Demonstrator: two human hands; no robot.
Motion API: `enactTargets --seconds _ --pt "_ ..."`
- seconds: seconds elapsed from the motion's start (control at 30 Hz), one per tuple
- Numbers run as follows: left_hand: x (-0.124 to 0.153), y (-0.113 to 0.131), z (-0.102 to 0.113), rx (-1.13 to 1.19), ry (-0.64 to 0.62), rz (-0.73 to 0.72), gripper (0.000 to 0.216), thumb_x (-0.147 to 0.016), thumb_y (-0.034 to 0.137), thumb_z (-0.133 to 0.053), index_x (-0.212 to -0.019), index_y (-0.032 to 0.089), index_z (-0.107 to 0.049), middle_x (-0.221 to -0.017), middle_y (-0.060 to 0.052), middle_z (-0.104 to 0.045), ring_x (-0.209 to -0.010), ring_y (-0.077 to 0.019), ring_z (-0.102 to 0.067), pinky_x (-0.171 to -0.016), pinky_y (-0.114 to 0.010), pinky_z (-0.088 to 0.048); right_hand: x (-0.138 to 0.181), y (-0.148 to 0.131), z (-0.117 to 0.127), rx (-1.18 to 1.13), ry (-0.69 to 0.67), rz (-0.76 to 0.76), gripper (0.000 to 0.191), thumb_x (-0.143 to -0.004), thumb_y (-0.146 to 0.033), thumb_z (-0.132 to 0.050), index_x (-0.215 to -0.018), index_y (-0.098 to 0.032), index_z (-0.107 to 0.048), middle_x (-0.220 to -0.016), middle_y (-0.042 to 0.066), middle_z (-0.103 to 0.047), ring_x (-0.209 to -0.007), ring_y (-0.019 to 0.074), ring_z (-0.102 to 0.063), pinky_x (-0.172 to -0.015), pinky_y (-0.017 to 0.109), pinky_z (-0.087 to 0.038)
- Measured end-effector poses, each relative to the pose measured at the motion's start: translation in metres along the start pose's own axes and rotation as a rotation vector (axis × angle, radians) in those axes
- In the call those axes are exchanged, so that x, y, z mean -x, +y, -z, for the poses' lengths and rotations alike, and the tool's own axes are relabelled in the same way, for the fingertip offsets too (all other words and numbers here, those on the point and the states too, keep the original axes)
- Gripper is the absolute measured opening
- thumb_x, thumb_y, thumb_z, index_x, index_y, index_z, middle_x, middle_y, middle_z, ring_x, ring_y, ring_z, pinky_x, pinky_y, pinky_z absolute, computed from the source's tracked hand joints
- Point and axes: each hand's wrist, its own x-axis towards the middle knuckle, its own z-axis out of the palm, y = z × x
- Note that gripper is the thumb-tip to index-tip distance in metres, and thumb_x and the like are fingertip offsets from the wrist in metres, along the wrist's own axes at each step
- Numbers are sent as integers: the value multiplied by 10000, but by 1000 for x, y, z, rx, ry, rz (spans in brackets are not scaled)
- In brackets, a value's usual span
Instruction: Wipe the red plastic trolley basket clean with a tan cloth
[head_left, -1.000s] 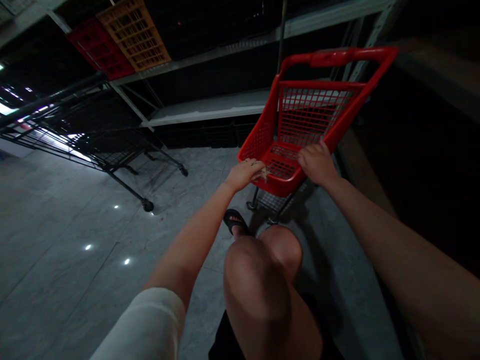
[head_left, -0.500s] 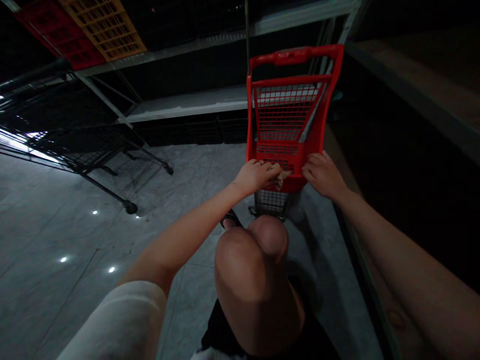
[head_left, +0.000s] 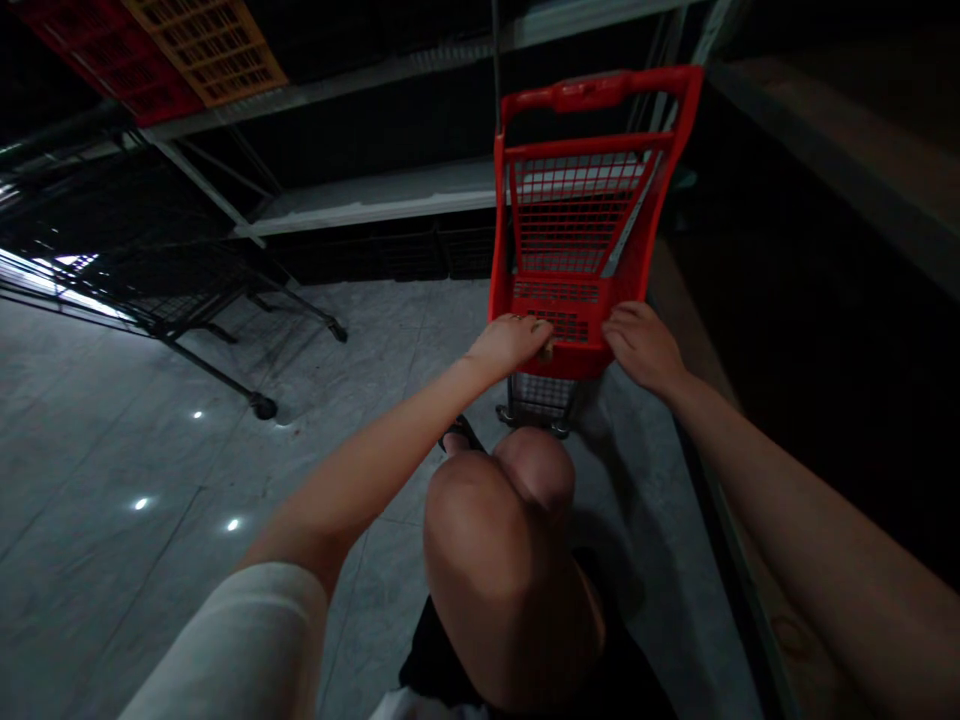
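A red plastic shopping cart (head_left: pixel 630 300) with a grid back stands upright in front of my knees. My left hand (head_left: pixel 510 340) is closed at the left of its near edge, with a small crumpled brown piece (head_left: pixel 547 350), paper or cloth, tucked under the fingers. Most of that piece is hidden by the hand. At the right side of the same edge, my right hand (head_left: pixel 641 345) curls its fingers over the red rim. Below the basket, the cart's grey lower frame and small wheels (head_left: pixel 559 428) rest on the floor.
To the left stands a dark metal cart (head_left: pixel 202 330) on castors. Behind is a grey shelf rack (head_left: pixel 375 205) with a yellow crate (head_left: pixel 214 50) and a red crate (head_left: pixel 112 60). A dark ledge (head_left: pixel 697 330) runs along the right. My bent knees (head_left: pixel 495 510) are close beneath my hands.
The red cart sits slightly higher and looks slightly larger in view. Less of the brown piece shows under my left hand. Both hands stay at the cart's near edge.
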Motion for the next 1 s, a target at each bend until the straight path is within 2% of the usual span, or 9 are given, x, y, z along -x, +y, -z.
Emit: enactTargets --seconds 0.1,0.17,0.3,0.4,0.5,0.6,0.7,0.87,1.0 --pt "-24 24 -3 95 -15 49 252 -1143 301 -549 -1317 133 -622 -1150 -172 -813 -1094 -314 -805 -855 -374 -568 3 11 -4 -32 21 -10 457 -1054 -268 -303 -801 -267 -683 -995 131 -734 -1217 330 -639 -1136 519 -542" --pt "-35 35 -5 168 -8 128 410 -1128 394 -597 -1422 115 -538 -1130 -176 -821 -1064 -323 -816 -802 -364 -575 4 20 -3 -44 28 -2 451 -1043 -268 -300 -781 -271 -667 -989 130 -725 -1253 334 -633 -1160 541 -535" --pt "-36 23 -1 220 -41 90 712 -1038 620 -694 -1496 111 -500 -1200 -176 -822 -1090 -324 -814 -811 -347 -576 5 35 8 28 -48 22 395 -1016 -308 -368 -773 -278 -677 -993 120 -737 -1344 338 -610 -1220 559 -504" --pt "-23 -3 2 86 -107 -2 553 -1024 633 -698 -1263 134 -708 -1117 -165 -842 -1063 -319 -813 -853 -345 -559 5 21 17 93 -80 -53 357 -1024 -350 -423 -1021 -252 -767 -1177 132 -796 -1434 364 -587 -1300 657 -365" --pt "-9 -12 -3 -31 -96 2 253 -1068 331 -666 -1177 125 -764 -1087 -169 -844 -1063 -288 -805 -942 -356 -532 8 -20 16 36 -25 -87 472 -1063 -374 -425 -1460 -250 -648 -1408 134 -760 -1412 363 -632 -1326 735 -213" --pt "-1 2 -12 -66 -58 37 284 -1067 118 -544 -1280 68 -725 -1144 -203 -830 -1092 -269 -797 -1015 -385 -503 13 -64 7 -90 -60 26 562 -1079 -396 -451 -1614 -236 -518 -1478 144 -725 -1303 345 -699 -1235 610 -420" --pt "-1 14 -15 -82 -58 40 296 -1106 173 -509 -1272 50 -721 -1132 -214 -830 -1098 -283 -801 -1010 -399 -507 21 -81 0 -114 -37 16 531 -1073 -353 -480 -1575 -207 -571 -1456 163 -732 -1280 365 -698 -1107 540 -528" --pt "-3 -13 -3 -67 -112 -102 395 -1062 498 -691 -1208 138 -765 -1139 -140 -846 -1095 -273 -800 -970 -351 -526 34 -58 7 -15 -6 79 534 -1019 -173 -521 -1548 -182 -600 -1359 145 -773 -1191 325 -710 -1080 482 -531" --pt "-2 -41 -5 -95 -76 -249 212 -1083 381 -684 -1086 202 -798 -1135 -66 -854 -1130 -214 -779 -1134 -335 -455 41 -32 23 183 12 125 391 -1019 -183 -553 -1371 -148 -720 -1166 151 -804 -1101 325 -699 -1062 468 -527"
